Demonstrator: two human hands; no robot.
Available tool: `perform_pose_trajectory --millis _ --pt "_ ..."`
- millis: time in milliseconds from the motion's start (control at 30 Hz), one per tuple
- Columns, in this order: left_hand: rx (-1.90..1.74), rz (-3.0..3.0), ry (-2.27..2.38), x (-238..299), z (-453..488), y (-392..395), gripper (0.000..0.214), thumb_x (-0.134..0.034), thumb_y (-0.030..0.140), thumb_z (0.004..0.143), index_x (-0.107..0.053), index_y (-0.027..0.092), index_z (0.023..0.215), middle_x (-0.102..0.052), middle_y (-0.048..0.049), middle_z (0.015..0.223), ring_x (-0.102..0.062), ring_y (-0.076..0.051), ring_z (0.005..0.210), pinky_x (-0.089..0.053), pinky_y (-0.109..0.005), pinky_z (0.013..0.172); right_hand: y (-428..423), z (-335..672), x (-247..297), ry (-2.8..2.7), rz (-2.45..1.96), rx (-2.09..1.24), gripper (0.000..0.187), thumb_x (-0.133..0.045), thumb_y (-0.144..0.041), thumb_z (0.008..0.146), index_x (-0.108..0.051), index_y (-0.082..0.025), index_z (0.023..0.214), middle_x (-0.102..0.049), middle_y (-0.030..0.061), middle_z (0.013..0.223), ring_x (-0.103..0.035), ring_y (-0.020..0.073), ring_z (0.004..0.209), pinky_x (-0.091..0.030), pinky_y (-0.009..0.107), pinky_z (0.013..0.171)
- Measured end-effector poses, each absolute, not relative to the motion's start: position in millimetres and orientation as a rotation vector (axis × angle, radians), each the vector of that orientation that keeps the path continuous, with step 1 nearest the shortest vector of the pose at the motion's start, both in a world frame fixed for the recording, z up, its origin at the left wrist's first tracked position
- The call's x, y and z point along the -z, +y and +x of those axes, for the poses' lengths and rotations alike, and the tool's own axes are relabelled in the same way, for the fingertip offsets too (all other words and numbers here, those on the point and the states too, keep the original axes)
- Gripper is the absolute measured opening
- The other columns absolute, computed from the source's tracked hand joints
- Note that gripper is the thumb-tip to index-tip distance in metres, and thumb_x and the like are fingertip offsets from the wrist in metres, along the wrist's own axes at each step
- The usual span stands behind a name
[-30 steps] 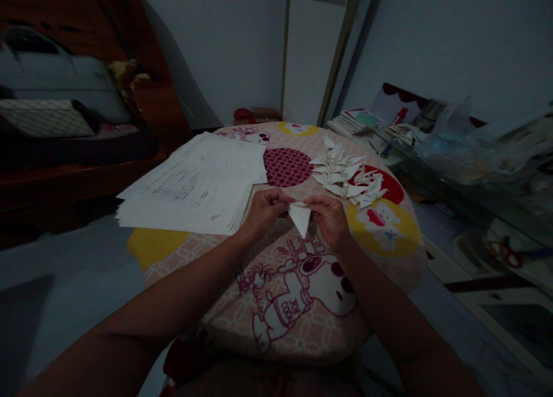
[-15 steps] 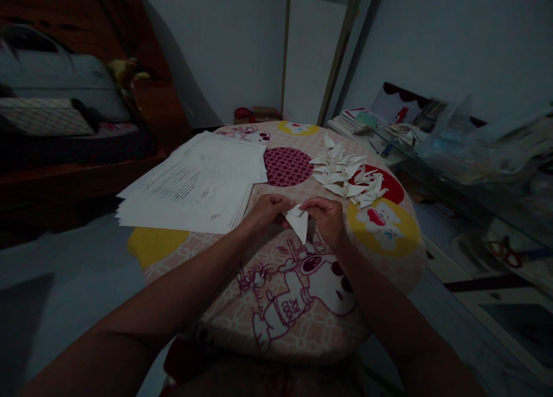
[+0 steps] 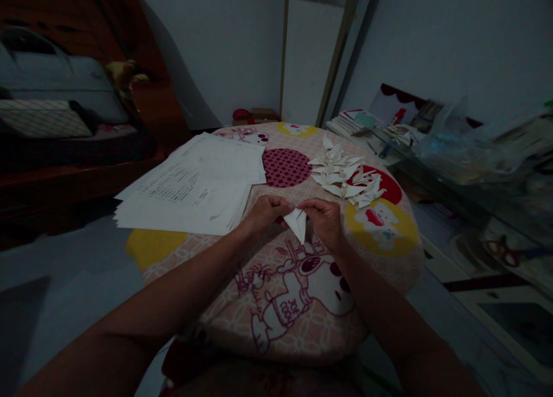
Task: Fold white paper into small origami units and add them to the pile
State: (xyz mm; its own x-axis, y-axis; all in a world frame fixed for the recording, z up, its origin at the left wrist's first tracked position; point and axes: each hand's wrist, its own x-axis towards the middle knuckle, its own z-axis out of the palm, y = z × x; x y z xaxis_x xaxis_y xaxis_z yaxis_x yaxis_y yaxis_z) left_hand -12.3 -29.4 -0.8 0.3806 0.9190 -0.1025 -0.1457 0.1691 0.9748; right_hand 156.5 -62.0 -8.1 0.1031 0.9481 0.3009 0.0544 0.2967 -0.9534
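Between my two hands is a piece of folded white paper (image 3: 297, 225), its narrow point facing down toward me. My left hand (image 3: 270, 211) pinches its upper left side, and my right hand (image 3: 323, 217) pinches the upper right corner. Both hands are just above the table, their fingertips close together. Beyond my right hand lies a cluster of several folded white paper cranes (image 3: 345, 175). A stack of printed paper sheets (image 3: 190, 184) is spread to the left of my left hand.
A patterned cloth covers the round table (image 3: 319, 339). On the right, a glass-topped stand (image 3: 401, 161) carries books and a clear plastic bag (image 3: 470, 149), with scissors (image 3: 503, 252) lower down. A wooden bench (image 3: 151, 106) with bags stands at the left.
Both hands keep their grip on the folded paper. My right fingers have shifted slightly left along its top edge, and the paper looks a little narrower. The whole view has moved slightly.
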Motion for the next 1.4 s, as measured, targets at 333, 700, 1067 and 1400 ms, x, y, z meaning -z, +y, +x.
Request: perform_pose_trajectory --millis 333,700,1067,1400 --pt "-1.087 1.352 0.933 -4.7 -13.8 -31.0 0.022 -0.075 0.031 0.069 -0.062 0.015 0.06 -0.057 0.0016 0.053 -0.049 -0.008 0.048 -0.038 -0.021 0.048 -61.1 154.9 5.1 -1.041 -0.988 -1.335 0.033 -0.079 -0.05 0.071 -0.07 -0.019 0.07 -0.068 0.0001 0.061 -0.059 0.0111 0.05 -0.048 0.021 0.046" --pt "-1.008 1.488 0.933 -10.0 -13.3 -35.4 0.024 -0.072 0.031 0.072 -0.06 0.016 0.058 -0.054 0.002 0.052 -0.044 -0.008 0.048 -0.033 -0.021 0.048 -63.4 153.2 8.4 -1.086 -1.081 -1.272 0.032 -0.076 -0.047 0.071 -0.065 -0.019 0.06 -0.064 0.0008 0.051 -0.057 0.0128 0.041 -0.046 0.022 0.038" --pt "-0.913 1.539 0.881 -5.9 -12.0 -33.5 0.02 -0.069 0.031 0.065 -0.057 0.016 0.057 -0.05 0.0035 0.052 -0.039 -0.007 0.05 -0.027 -0.02 0.047 -65.0 154.1 5.1 -1.137 -1.149 -1.415 0.024 -0.072 -0.039 0.065 -0.064 -0.019 0.057 -0.063 -0.0004 0.045 -0.052 0.012 0.031 -0.041 0.021 0.03" --pt "-0.913 1.455 0.871 -5.0 -14.6 -29.8 0.023 -0.073 0.032 0.066 -0.059 0.016 0.057 -0.049 0.0039 0.049 -0.038 -0.006 0.045 -0.027 -0.02 0.044 -55.5 178.2 0.9 -1.073 -1.182 -1.349 0.021 -0.074 -0.036 0.063 -0.064 -0.017 0.056 -0.066 0.0027 0.048 -0.059 0.0134 0.037 -0.045 0.019 0.035"
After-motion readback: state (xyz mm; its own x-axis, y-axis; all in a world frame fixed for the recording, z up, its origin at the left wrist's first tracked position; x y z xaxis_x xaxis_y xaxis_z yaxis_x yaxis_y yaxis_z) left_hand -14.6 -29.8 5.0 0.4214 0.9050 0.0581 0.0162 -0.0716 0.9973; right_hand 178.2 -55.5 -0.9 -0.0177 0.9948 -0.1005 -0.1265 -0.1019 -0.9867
